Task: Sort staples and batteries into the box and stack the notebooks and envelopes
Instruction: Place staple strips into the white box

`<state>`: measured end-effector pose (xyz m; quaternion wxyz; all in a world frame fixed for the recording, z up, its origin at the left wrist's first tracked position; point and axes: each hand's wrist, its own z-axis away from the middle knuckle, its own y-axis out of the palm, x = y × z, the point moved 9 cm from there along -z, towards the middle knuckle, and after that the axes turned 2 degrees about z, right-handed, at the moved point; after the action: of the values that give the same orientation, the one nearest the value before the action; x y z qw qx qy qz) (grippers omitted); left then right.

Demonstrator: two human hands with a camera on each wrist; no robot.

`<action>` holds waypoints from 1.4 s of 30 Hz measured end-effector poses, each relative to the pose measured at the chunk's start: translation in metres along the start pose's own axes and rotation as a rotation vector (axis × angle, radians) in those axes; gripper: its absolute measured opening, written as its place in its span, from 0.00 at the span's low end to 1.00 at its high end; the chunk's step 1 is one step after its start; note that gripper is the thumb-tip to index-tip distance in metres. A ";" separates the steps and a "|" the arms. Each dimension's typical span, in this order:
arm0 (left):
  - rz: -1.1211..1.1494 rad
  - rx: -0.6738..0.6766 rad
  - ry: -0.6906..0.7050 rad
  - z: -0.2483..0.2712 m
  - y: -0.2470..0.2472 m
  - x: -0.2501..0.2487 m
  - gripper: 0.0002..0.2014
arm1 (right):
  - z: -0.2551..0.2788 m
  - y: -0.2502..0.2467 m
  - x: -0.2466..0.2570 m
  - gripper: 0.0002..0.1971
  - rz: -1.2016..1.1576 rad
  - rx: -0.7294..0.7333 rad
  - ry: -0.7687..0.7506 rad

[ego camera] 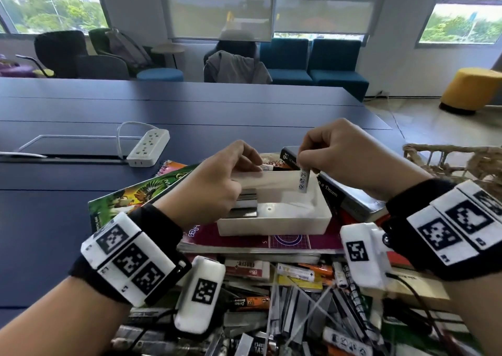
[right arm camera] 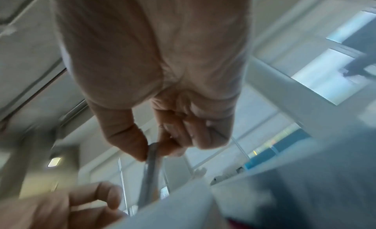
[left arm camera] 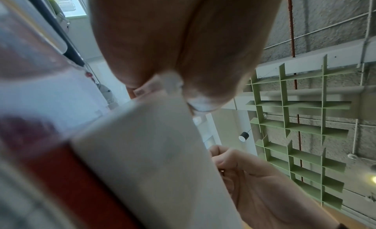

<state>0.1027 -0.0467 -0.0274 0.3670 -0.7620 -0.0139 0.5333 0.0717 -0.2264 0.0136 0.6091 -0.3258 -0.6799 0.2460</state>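
The right hand (ego camera: 339,152) pinches a white battery (ego camera: 303,179) upright over the white box (ego camera: 274,221), while the left hand (ego camera: 214,184) holds another battery (ego camera: 267,167) at its far rim; released high, either may bounce out among the notebooks (ego camera: 260,240).

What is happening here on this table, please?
A person is sorting small items into a white box that sits on a stack of notebooks. The right hand pinches a white battery upright over the box. The left hand is at the box's left end, its fingers pinching something small at the far wall, above the staple strips already inside. Many more batteries and staples still lie in a loose pile in front, so the sorting is far from finished.
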 end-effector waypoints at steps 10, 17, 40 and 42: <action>0.026 0.010 0.100 0.002 0.001 -0.003 0.28 | 0.014 0.052 0.030 0.04 0.496 0.473 -0.184; 0.037 0.018 0.121 0.002 0.002 -0.009 0.30 | 0.024 0.057 0.023 0.08 0.389 0.524 -0.137; -0.077 -0.051 0.182 0.023 0.000 -0.051 0.16 | 0.046 0.005 0.015 0.09 -0.507 0.011 0.050; -0.059 -0.051 0.206 0.027 -0.001 -0.059 0.15 | 0.050 0.005 0.018 0.08 -0.432 0.037 0.036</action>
<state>0.0558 -0.0554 0.0158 0.3623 -0.8213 -0.0120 0.4405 0.0227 -0.2066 0.0153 0.6656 -0.1658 -0.7183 0.1161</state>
